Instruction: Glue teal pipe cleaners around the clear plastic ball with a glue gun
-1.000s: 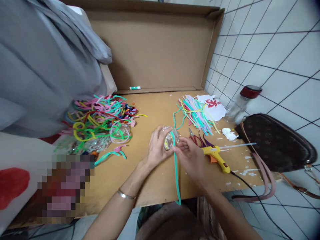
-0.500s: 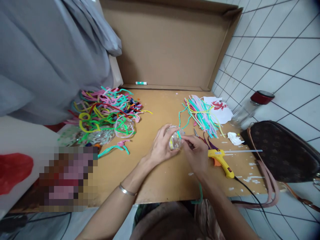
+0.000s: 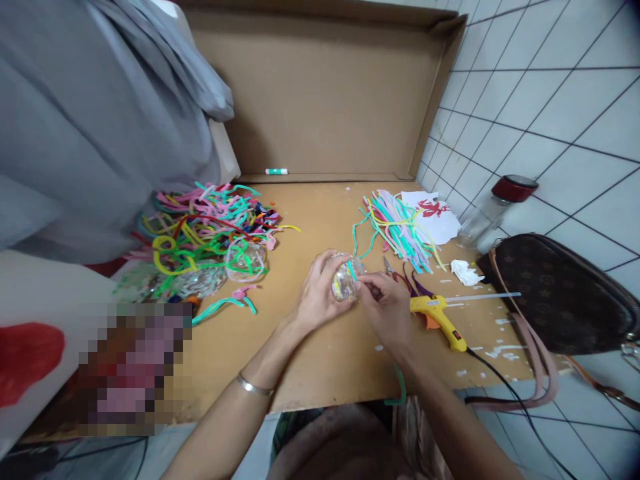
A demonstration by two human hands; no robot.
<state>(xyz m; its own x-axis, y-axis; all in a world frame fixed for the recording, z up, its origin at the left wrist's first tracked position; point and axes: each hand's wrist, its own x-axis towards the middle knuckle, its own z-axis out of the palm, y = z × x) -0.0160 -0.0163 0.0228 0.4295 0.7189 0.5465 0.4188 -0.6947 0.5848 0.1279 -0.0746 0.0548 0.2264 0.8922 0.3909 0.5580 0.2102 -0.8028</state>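
Observation:
My left hand (image 3: pixel 317 293) is wrapped around a clear round plastic piece (image 3: pixel 342 283) that looks like a bottle bottom, with yellow showing on it. A turquoise pipe cleaner (image 3: pixel 352 269) lies across its side. Against that side, my right hand (image 3: pixel 387 307) pinches the pipe cleaner between thumb and fingers. A green-turquoise length (image 3: pixel 401 387) hangs over the table edge below my right wrist; whether it is the same strand is hidden. Just right of my hand are scissors (image 3: pixel 413 283), partly covered, and a yellow glue gun (image 3: pixel 440 317) with a glue stick in it.
A tangled heap of pipe cleaners (image 3: pixel 200 220) and clear plastic pieces (image 3: pixel 247 260) lies at left. A pipe-cleaner bundle (image 3: pixel 400 230), paper (image 3: pixel 440 217), crumpled tissue (image 3: pixel 466 273), glass bottle (image 3: pixel 485 217) and brown bag (image 3: pixel 560 293) stand right. Cardboard (image 3: pixel 325 93) rises behind.
The view has shifted slightly. My right fingers have moved a little along the turquoise pipe cleaner, closer against the plastic piece. My left hand keeps its hold.

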